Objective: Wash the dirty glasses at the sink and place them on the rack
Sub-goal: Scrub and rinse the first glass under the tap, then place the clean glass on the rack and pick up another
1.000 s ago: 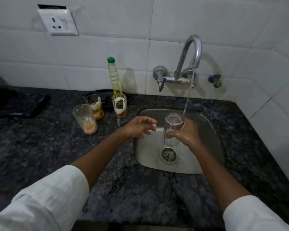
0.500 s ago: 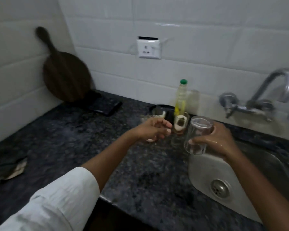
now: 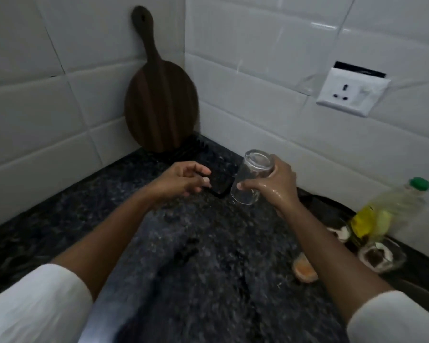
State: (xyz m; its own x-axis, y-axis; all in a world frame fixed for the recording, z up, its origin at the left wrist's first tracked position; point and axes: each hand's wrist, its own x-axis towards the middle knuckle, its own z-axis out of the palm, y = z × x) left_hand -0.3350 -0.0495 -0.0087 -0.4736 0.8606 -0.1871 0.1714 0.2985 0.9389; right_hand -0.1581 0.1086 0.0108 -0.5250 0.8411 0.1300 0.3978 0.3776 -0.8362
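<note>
My wet right hand (image 3: 275, 186) grips a clear rinsed glass (image 3: 250, 179), turned mouth down and tilted, above the dark granite counter (image 3: 196, 268). My left hand (image 3: 181, 180) hovers just left of the glass, fingers apart, holding nothing. Beyond both hands a flat black rack (image 3: 218, 181) lies on the counter toward the corner, partly hidden by them. Dirty glasses with residue stand at the right: one with brown and white dregs (image 3: 379, 256), one with orange dregs (image 3: 305, 269) half hidden behind my right forearm. The sink is out of view.
A dark round wooden board (image 3: 159, 105) leans in the tiled corner. A soap bottle with yellow liquid and a green cap (image 3: 386, 211) stands at the right beside the dirty glasses. A white wall socket (image 3: 352, 92) sits on the tiles above.
The view has swung left from the sink to the corner. My right hand carried the glass from under the tap across the counter and turned it mouth down. My left hand moved along beside it.
</note>
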